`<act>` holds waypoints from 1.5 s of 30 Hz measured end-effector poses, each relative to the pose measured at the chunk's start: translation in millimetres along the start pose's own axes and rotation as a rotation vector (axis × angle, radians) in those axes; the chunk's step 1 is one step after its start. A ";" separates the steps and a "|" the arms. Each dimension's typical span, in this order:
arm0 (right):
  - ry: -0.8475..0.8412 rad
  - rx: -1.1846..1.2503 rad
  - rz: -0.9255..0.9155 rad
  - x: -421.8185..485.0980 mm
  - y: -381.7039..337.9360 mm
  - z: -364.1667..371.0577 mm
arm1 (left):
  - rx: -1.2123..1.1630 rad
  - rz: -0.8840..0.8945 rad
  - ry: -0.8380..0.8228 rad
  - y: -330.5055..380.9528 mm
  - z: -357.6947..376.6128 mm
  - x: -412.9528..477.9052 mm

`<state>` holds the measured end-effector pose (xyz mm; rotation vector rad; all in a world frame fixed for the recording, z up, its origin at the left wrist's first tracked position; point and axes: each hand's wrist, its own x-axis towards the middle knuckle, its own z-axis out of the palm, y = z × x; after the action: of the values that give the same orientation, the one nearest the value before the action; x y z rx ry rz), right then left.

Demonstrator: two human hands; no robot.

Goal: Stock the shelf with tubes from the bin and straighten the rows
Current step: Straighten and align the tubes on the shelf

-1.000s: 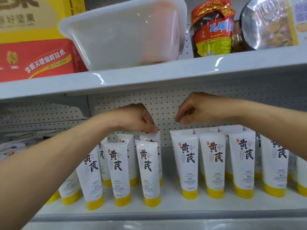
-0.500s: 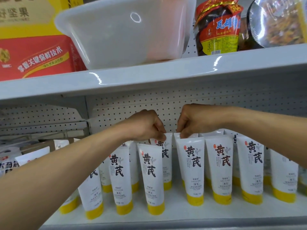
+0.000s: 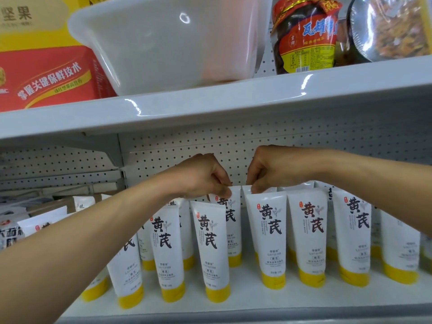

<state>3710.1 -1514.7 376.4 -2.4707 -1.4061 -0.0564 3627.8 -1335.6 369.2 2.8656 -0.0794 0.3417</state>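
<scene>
White tubes with yellow caps and black characters stand cap-down in rows on the lower shelf (image 3: pixel 245 300). My left hand (image 3: pixel 203 176) pinches the top edge of a back-row tube (image 3: pixel 230 228) near the middle. My right hand (image 3: pixel 271 169) pinches the top of the tube just to its right (image 3: pixel 246 190), which stands behind a front-row tube (image 3: pixel 268 235). The two hands are close together, a small gap between them. A translucent white bin (image 3: pixel 173 43) sits on the upper shelf; what it holds is unclear.
The upper shelf (image 3: pixel 210 108) juts out just above my hands. On it stand a red and yellow carton (image 3: pixel 46 83), a dark jar with a red label (image 3: pixel 306 38) and a foil-wrapped pack (image 3: pixel 392 26). Other packages (image 3: pixel 14 232) lie at the lower left. Pegboard backs the shelf.
Both hands have dropped from above the rows onto the tops of the two middle back-row tubes and closed on them. The view has moved nearer to the shelf.
</scene>
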 end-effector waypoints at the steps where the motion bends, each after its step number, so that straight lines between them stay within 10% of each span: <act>1: -0.002 -0.002 0.002 0.0 0.0 -0.1 | -0.006 -0.001 -0.002 0.3 0.2 -0.2; 17: 0.259 0.057 -0.150 -30.5 -13.1 -0.5 | -0.103 0.151 0.180 15.0 -13.7 -33.3; 26: 0.028 -0.111 -0.039 -51.8 -23.0 16.8 | 0.104 0.129 -0.116 10.9 -10.0 -67.9; 45: -0.001 -0.223 -0.034 -49.3 -22.2 24.4 | 0.150 0.121 -0.012 20.9 13.2 -43.0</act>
<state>3662.8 -1538.5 349.5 -2.6227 -1.5169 -0.2310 3587.3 -1358.2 351.6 3.0192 -0.2397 0.3687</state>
